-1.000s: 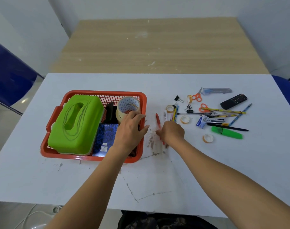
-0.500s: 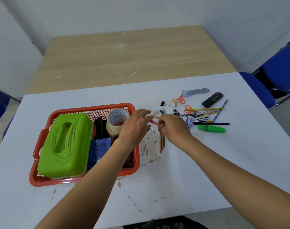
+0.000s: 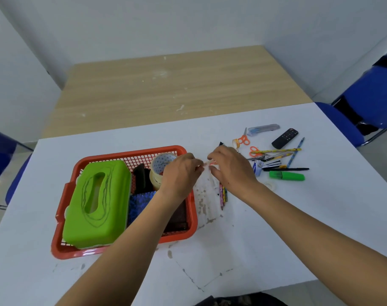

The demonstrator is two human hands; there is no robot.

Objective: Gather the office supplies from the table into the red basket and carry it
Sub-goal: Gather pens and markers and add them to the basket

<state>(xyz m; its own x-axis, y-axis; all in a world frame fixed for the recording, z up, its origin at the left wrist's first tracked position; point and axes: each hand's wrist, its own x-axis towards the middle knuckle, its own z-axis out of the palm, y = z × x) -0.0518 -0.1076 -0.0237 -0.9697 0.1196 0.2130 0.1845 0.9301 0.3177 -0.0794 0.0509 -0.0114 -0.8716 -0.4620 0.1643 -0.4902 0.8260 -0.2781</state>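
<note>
The red basket point(image 3: 126, 153) sits on the left of the white table point(image 3: 298, 228). It holds a green tissue box point(image 3: 97, 202), a wide tape roll point(image 3: 160, 165), a blue notebook point(image 3: 139, 204) and a dark item. Just past the basket's right rim, my left hand point(image 3: 181, 173) and my right hand point(image 3: 230, 168) meet fingertip to fingertip. Both pinch a small blurred red pen point(image 3: 208, 163) above the table. Several pencils point(image 3: 223, 194) lie under my right wrist.
To the right lie a green highlighter point(image 3: 287, 175), a black pen point(image 3: 287, 169), two orange scissors point(image 3: 243, 139), a cutter point(image 3: 263, 128), a black remote point(image 3: 285, 135) and a small tape roll point(image 3: 270, 185). A wooden table point(image 3: 177, 89) stands behind. Blue chairs point(image 3: 375, 96) flank both sides.
My right hand lifted the red pen off the table and brought it to my left hand, which left the tape roll and closed on the pen. The view shifted left.
</note>
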